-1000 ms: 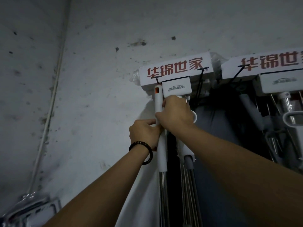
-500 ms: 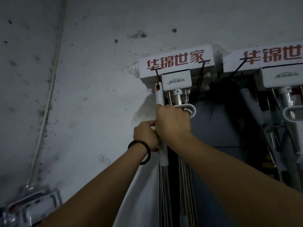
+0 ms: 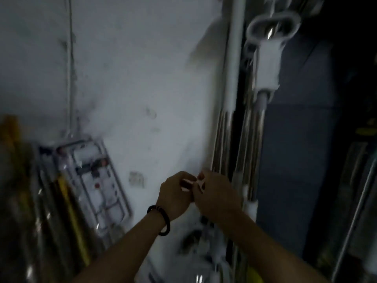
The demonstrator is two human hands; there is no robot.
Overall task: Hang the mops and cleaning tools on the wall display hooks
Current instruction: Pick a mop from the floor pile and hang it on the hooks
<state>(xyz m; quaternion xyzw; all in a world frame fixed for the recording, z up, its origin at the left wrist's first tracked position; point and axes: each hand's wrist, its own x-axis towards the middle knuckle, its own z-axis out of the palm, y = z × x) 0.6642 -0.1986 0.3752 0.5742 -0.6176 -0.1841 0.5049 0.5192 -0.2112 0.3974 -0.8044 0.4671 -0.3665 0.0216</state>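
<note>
Your left hand (image 3: 175, 198) and right hand (image 3: 217, 199) meet just left of the mop poles (image 3: 222, 139), both grips pinching a blurry small pale bit (image 3: 188, 183).

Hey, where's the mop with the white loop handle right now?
Head view, upper right: the white loop handle is just right of the white pole, before the dark panel, well above the left hand and right hand.

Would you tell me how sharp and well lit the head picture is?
Head view: dim and motion-smeared throughout; glare streaks along the chrome mop poles; packaged tool at lower left unreadable; whether the left hand and right hand hold anything is unclear.
</note>
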